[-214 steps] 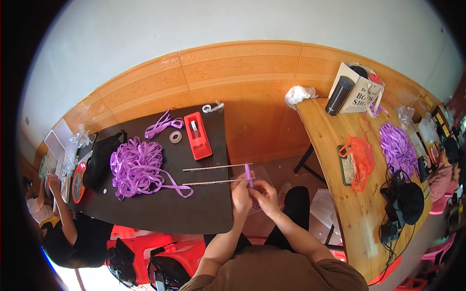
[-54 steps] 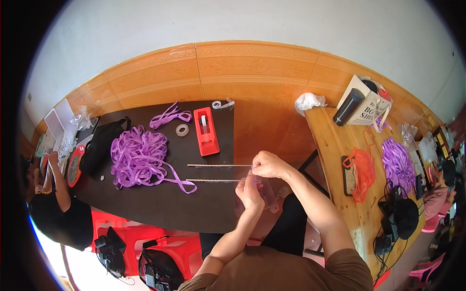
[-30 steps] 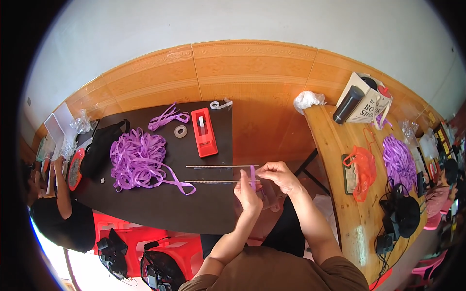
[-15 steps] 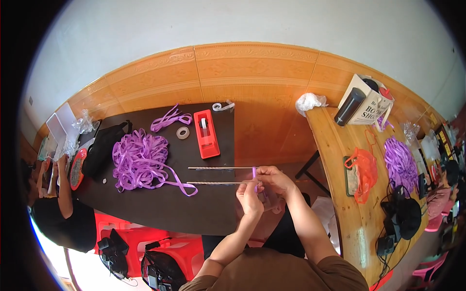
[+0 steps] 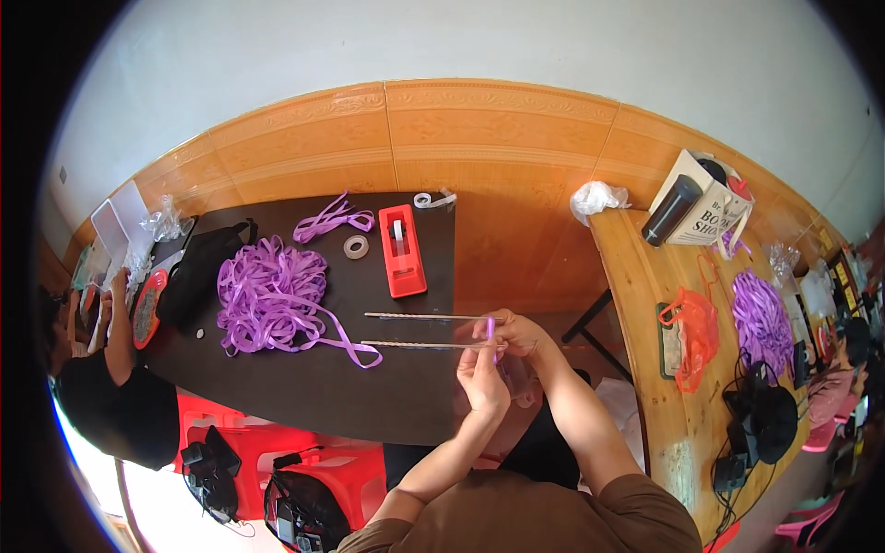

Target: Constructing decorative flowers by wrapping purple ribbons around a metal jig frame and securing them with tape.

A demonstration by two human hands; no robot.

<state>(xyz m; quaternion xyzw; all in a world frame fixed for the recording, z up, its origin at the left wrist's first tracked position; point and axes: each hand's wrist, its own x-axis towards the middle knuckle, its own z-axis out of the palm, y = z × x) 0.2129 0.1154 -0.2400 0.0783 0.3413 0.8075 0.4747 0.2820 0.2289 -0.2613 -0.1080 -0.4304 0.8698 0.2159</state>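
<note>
**Two hands, two rods, one strip of purple ribbon**

Far right, on the curved wooden side table (image 5: 636,304), a white printed paper bag (image 5: 705,205) stands upright with a tall black cylinder bottle (image 5: 671,210) leaning against its left face. Just left of them sits a crumpled white plastic bag (image 5: 595,196). Further along that table lies an orange plastic bag (image 5: 697,334), then a heap of purple ribbon (image 5: 761,318).

On the dark rectangular table (image 5: 313,396), a red tape dispenser (image 5: 403,251) lies near the middle, a small clear tape roll (image 5: 355,246) just to its left. A big tangle of purple ribbon (image 5: 272,293) fills the left half, one tail trailing right towards the rods.

Now the hands. Two thin metal rods (image 5: 424,330) lie parallel, pointing left across the table edge. The left hand (image 5: 483,378) is raised, fingers closed on the near rod's right end. The right hand (image 5: 516,334) sits just beyond it, fingers curled and pinched around a short purple ribbon strip (image 5: 490,328) standing upright between the two rods. Both forearms rise from the lower edge, close together.
</note>
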